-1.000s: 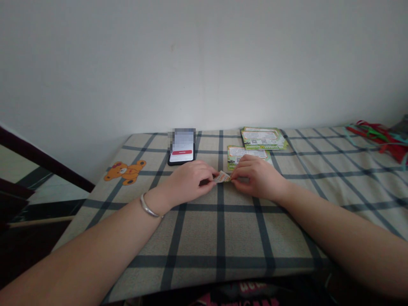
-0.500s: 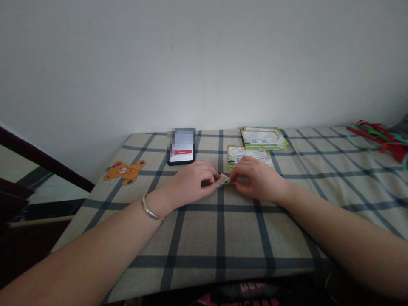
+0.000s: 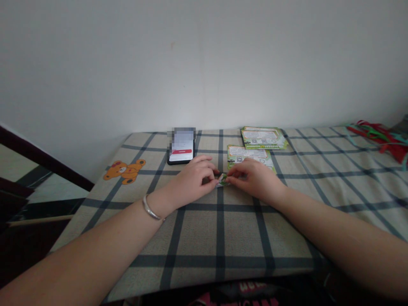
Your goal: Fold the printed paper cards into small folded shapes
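left hand (image 3: 195, 178) and right hand (image 3: 255, 178) angle inward, both pinching a small paper (image 3: 222, 179).

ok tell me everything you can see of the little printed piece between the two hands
The little printed piece looks like thin paper, whitish with green patches, and seems folded. The left hand pinches one side, the right hand the other, and their fingers hide much of it. It sits over a dark stripe of the checked tablecloth, nearer the person than the green-edged card. Its print is too small to read, and whether it touches the cloth is unclear.
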The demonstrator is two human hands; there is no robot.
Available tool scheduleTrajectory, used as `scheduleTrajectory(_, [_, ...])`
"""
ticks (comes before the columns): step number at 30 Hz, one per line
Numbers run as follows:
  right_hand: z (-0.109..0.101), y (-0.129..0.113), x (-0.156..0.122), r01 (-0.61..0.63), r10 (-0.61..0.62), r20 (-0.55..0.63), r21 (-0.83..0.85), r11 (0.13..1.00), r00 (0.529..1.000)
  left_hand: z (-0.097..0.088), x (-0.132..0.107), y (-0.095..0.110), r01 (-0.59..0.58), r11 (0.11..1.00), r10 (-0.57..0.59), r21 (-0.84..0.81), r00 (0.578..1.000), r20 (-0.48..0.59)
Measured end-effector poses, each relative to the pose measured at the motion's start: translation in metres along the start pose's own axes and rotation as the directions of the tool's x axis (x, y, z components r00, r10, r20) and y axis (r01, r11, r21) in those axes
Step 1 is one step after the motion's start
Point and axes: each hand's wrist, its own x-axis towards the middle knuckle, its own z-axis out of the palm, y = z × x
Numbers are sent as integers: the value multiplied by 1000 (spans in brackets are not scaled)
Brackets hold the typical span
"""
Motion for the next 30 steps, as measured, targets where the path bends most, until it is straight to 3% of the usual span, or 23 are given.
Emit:
scheduleTrajectory(7, [6,2,3,-14,14,-17,-2,1000,1000,6,1,-4,4,1000,-3,30,999,-32])
scheduleTrajectory(15, [8,2,3,57,-67,-66,-149,987,996,5,-1,-2,21,999,-22,41,1000,7])
scheduleTrajectory(30, [8,-1,6,-9,6,-29,-90,996,1000,4,2,-2,-96,994,93,61,995,41])
